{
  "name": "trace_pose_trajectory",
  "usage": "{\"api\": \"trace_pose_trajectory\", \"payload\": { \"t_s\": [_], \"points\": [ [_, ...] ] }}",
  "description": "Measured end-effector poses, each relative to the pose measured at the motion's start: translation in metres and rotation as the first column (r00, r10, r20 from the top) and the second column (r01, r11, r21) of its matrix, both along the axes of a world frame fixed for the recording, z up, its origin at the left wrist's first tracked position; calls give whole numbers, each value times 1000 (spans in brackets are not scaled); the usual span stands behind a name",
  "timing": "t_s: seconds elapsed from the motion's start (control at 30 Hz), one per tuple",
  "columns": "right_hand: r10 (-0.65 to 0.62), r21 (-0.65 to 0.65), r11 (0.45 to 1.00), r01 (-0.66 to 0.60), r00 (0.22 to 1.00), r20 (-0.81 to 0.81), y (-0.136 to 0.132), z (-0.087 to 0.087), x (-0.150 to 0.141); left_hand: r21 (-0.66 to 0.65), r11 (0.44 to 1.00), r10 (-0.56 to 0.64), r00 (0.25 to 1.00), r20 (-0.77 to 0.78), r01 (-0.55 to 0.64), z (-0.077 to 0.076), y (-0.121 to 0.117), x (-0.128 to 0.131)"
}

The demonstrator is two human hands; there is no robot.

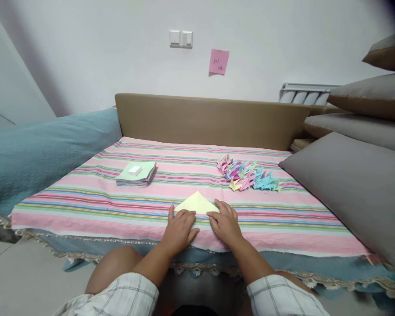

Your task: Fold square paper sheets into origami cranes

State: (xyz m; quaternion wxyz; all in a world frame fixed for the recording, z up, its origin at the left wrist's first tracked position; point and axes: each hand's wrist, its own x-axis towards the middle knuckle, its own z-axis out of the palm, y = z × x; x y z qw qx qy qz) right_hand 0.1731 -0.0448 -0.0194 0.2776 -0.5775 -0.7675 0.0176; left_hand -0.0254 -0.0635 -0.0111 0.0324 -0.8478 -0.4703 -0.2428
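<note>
A pale yellow paper [196,203], folded into a triangle, lies on the striped pink cloth [85,197] near its front edge. My left hand [179,230] rests flat on the cloth with its fingertips pressing the triangle's lower left edge. My right hand [225,224] lies flat beside it, fingers stretched onto the lower right edge. Neither hand grips anything. Farther back on the right is a pile of folded paper cranes [248,173] in pink, blue, green and yellow. A stack of coloured paper squares [136,174] with a small white object [134,170] on top sits at the back left.
Grey cushions [355,184] are piled along the right side. A teal blanket [36,153] covers the left. A tan backboard [210,118] closes the far side, with a pink sticky note [219,61] and wall switches [181,38] above. My knees are below the cloth's fringe.
</note>
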Motion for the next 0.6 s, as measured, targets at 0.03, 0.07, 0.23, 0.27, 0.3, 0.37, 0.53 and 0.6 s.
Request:
{"api": "trace_pose_trajectory", "payload": {
  "t_s": [0.03,0.07,0.23,0.27,0.3,0.37,0.53,0.6],
  "points": [
    [-16,-11,1000,16,1000,-1,1,0,3,2,1000,27,1000,7,-27,2,1,-2],
    [-31,-23,999,31,1000,-2,2,1,7,5,998,55,998,12,-55,4,1,-4],
    [-111,-102,989,110,994,-9,4,4,22,33,983,181,983,-12,-181,11,6,-15],
    [-129,-119,985,126,992,-13,5,5,23,41,979,202,979,-25,-200,12,6,-17],
    [-146,-135,980,143,989,-18,5,6,24,51,974,222,974,-39,-220,13,7,-19],
    [-177,-167,971,171,984,-25,5,9,26,73,962,267,962,-63,-262,15,7,-23],
    [-224,-205,954,218,975,-6,5,14,30,104,918,392,916,-81,-384,22,9,-33],
    [-235,-185,956,228,972,-13,6,14,32,75,904,426,903,-56,-421,23,11,-37]
  ]
}}
